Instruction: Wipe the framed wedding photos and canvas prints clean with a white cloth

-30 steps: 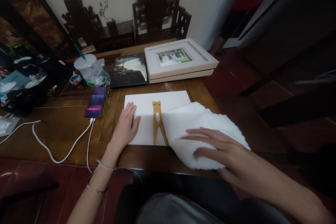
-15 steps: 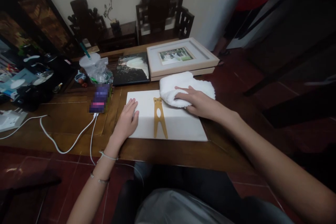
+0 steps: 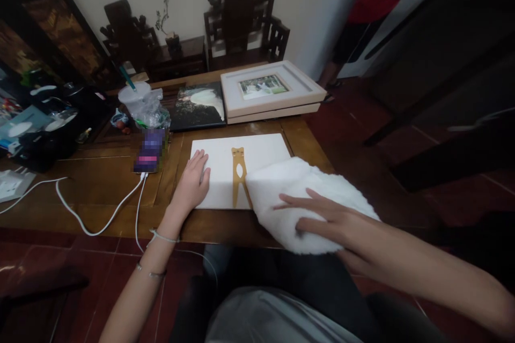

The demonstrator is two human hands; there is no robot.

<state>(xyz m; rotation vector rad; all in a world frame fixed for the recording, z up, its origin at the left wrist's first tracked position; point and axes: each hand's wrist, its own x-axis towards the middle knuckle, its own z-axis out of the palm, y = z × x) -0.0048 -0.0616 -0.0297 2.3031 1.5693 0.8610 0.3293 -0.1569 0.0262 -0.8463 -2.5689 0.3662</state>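
Left hand (image 3: 192, 182) is lying flat and open on the white board (image 3: 219, 171) sitting on the desk (image 3: 112, 179); right hand (image 3: 340, 225) is covering a white cloth (image 3: 277, 182), can't tell if it's gripping; board could be skidding if the left's pressing too lightly

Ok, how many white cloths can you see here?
1 white cloth: it lies under your right hand, covering part of the white board. Any others hidden among the clutter at far left I couldn't make out.
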